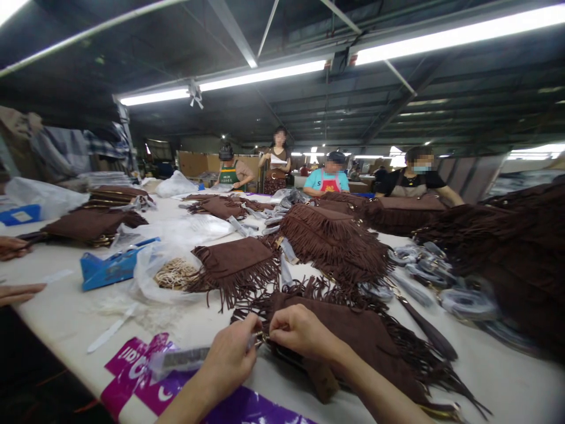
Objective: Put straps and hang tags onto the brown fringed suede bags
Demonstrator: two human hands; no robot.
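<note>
A brown fringed suede bag (366, 338) lies on the white table (66, 312) right in front of me. My right hand (304, 333) rests closed on the bag's near edge, fingers pinched at its metal fitting. My left hand (229, 356) is closed around a small clear plastic sleeve (183, 358) that sticks out to the left, its fingertips meeting the right hand at the bag's edge.
More brown fringed bags (335, 238) lie in piles across the table. A clear plastic bag of cords (170, 274), a blue packet (108, 268) and a purple-and-white plastic bag (145, 383) lie at left. Wrapped straps (441, 282) lie at right. Another person's hands (15, 291) rest at the left edge; several workers stand at the far end.
</note>
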